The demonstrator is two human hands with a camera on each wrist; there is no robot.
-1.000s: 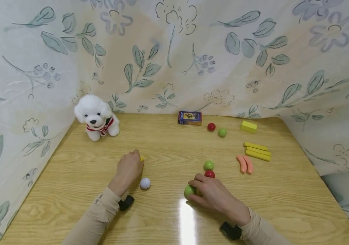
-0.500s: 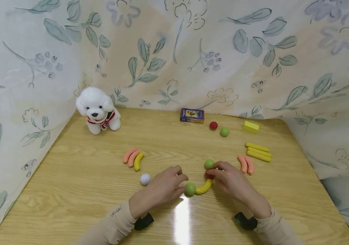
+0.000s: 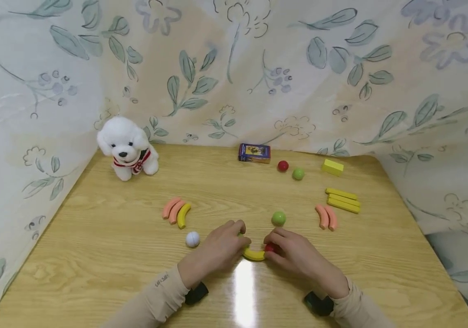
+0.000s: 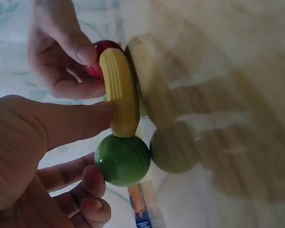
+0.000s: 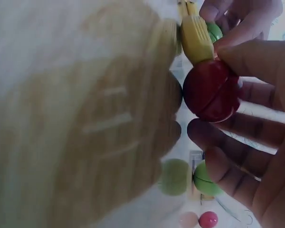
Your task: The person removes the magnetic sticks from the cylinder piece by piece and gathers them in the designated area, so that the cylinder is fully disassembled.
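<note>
In front of me a yellow curved stick [image 3: 254,255] lies between my two hands, joined end to end with a green ball [image 4: 122,161] and a red ball [image 5: 211,90]. My left hand [image 3: 218,247] grips the green ball's end; in the left wrist view its thumb lies on the yellow stick and its fingertips touch the ball. My right hand [image 3: 301,257] holds the red ball, thumb near the joint with the stick. From the head, the left fingers mostly hide the green ball. Another green ball [image 3: 279,218] sits just beyond the right hand.
Left: a white ball [image 3: 192,239], two pink curved sticks [image 3: 171,208] and a yellow curved one [image 3: 183,215]. Right: pink curved sticks [image 3: 326,217], straight yellow sticks [image 3: 343,200], a yellow block [image 3: 332,167]. Behind: a small box [image 3: 254,153], red ball [image 3: 283,166], green ball [image 3: 298,174], plush dog [image 3: 127,148].
My left hand left the yellow curved stick at the left and came to the green ball. My right hand moved from that ball to the red one and brought it to the stick's right end.
</note>
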